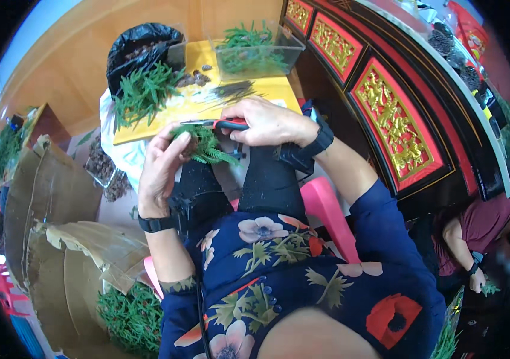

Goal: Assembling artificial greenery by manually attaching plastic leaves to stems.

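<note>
My left hand (pixel 162 164) is closed around a green needle-leaved sprig (pixel 208 143), its fronds hanging over my lap. Something brownish shows by the fingertips, too small to name. My right hand (pixel 264 122) grips a hand tool with red-and-black handles (pixel 231 124); its narrow metal end points left to the sprig's top, near my left fingers. I cannot make out whether its jaws touch the sprig. Just beyond both hands lies a yellow board (pixel 147 130), bearing a pile of green sprigs (pixel 147 90), a bundle of thin dark stems (pixel 232 91) and several small brown cones (pixel 195 78).
A clear bin (pixel 261 63) with greenery and a black plastic bag (pixel 138 45) stand at the board's far side. Left are torn cardboard (pixel 52 191) and a heap of greenery (pixel 129 317). A carved cabinet (pixel 392 119) borders the right; another person (pixel 476 233) works lower right.
</note>
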`<control>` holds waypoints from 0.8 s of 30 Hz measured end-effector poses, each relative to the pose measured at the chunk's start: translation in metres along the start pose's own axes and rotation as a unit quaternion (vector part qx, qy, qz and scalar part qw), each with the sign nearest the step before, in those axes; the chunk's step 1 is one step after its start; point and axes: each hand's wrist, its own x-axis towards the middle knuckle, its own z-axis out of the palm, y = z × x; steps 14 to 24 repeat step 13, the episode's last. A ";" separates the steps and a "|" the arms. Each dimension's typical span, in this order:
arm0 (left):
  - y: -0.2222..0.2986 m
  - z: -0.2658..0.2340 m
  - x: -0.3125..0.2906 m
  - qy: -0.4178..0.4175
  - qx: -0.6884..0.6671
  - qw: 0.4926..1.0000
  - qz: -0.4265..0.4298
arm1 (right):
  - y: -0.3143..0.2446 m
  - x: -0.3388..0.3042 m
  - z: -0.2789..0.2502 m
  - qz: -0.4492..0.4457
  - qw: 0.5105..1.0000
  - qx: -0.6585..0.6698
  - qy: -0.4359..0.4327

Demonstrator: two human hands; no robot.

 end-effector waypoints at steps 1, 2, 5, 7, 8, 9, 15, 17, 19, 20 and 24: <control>0.001 -0.001 -0.003 -0.012 -0.003 1.000 0.000 | -0.001 -0.002 0.000 0.006 1.000 0.005 0.004; 0.002 -0.001 -0.005 -0.023 -0.006 1.000 -0.001 | -0.002 -0.003 0.000 0.011 1.000 0.010 0.007; 0.004 -0.002 -0.001 -0.050 0.020 0.999 0.002 | 0.000 -0.009 -0.001 0.025 0.999 0.014 0.020; 0.004 -0.004 0.000 -0.067 0.079 0.995 0.001 | 0.001 -0.010 0.001 0.030 0.999 0.018 0.023; 0.003 -0.004 0.001 -0.066 0.079 0.995 0.002 | 0.002 -0.011 0.002 0.038 0.999 0.002 0.028; 0.000 -0.003 0.002 -0.043 0.158 0.986 0.041 | 0.003 -0.010 0.003 0.045 0.998 -0.014 0.033; -0.006 0.014 0.004 0.042 0.383 0.904 0.185 | 0.022 -0.007 0.012 0.036 0.997 -0.015 0.062; -0.006 0.014 0.004 0.042 0.383 0.904 0.185 | 0.022 -0.007 0.012 0.036 0.997 -0.015 0.062; -0.006 0.014 0.004 0.042 0.383 0.904 0.185 | 0.022 -0.007 0.012 0.036 0.997 -0.015 0.062; -0.006 0.014 0.004 0.042 0.383 0.904 0.185 | 0.022 -0.007 0.012 0.036 0.997 -0.015 0.062; -0.006 0.014 0.004 0.042 0.383 0.904 0.185 | 0.022 -0.007 0.012 0.036 0.997 -0.015 0.062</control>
